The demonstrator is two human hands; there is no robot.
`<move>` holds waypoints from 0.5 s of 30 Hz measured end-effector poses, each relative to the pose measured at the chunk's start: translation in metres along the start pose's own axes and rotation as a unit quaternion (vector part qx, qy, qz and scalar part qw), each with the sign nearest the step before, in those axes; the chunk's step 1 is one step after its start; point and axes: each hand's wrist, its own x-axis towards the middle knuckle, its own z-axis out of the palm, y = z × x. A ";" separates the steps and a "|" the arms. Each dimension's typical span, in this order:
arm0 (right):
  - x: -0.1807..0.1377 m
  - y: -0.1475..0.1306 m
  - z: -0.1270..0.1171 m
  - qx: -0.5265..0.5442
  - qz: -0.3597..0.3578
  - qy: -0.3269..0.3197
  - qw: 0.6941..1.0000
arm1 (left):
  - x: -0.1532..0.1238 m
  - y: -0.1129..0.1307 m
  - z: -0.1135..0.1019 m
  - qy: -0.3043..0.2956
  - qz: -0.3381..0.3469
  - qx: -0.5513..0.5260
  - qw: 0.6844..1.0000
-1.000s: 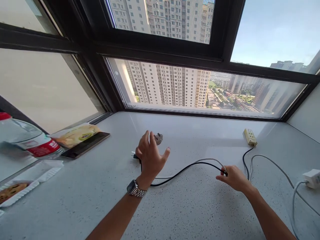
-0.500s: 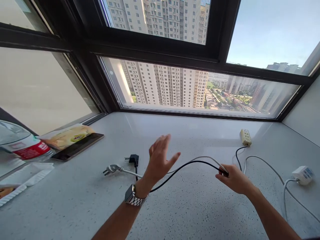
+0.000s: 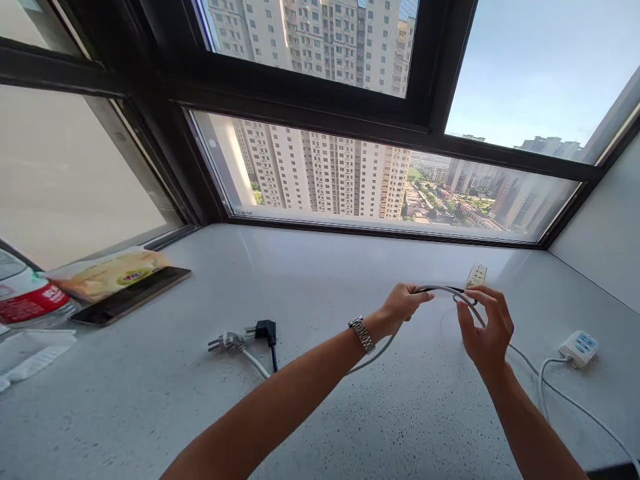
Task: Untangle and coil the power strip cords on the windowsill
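Note:
A grey power cord (image 3: 379, 353) and a black power cord bend together in an arch between my hands. My left hand (image 3: 401, 303), a metal-banded watch on its wrist, is closed round both cords at the left end of the arch. Curled loosely at the other end is my right hand (image 3: 489, 328), its thumb and forefinger close together about the cords. The grey plug (image 3: 227, 342) and the black plug (image 3: 265, 331) lie side by side on the counter to the left. Behind my right fingers stands a cream socket block (image 3: 477, 274), partly covered. My left forearm hides part of the cords.
A white socket block (image 3: 579, 348) lies at the right, its cord trailing toward me. On the left are a dark phone (image 3: 131, 297), a yellow packet (image 3: 107, 273), a red-labelled bottle (image 3: 35, 300) and a white tray (image 3: 40, 353). Windows (image 3: 320, 173) border the speckled counter (image 3: 360, 420).
My left hand, open before, has moved right and closed round the cords. My right hand has risen and loosened its grip. The arch of cord is now shorter and higher.

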 end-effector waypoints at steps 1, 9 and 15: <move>-0.009 -0.007 0.007 0.034 0.013 0.064 0.997 | 0.004 0.010 0.001 0.028 -0.011 -0.034 0.999; -0.053 -0.082 0.055 0.201 0.187 0.094 0.957 | 0.014 0.064 0.020 0.082 0.010 -0.197 0.977; -0.058 -0.088 0.086 0.535 0.456 -0.078 0.707 | 0.010 0.085 0.034 0.033 0.028 -0.172 0.984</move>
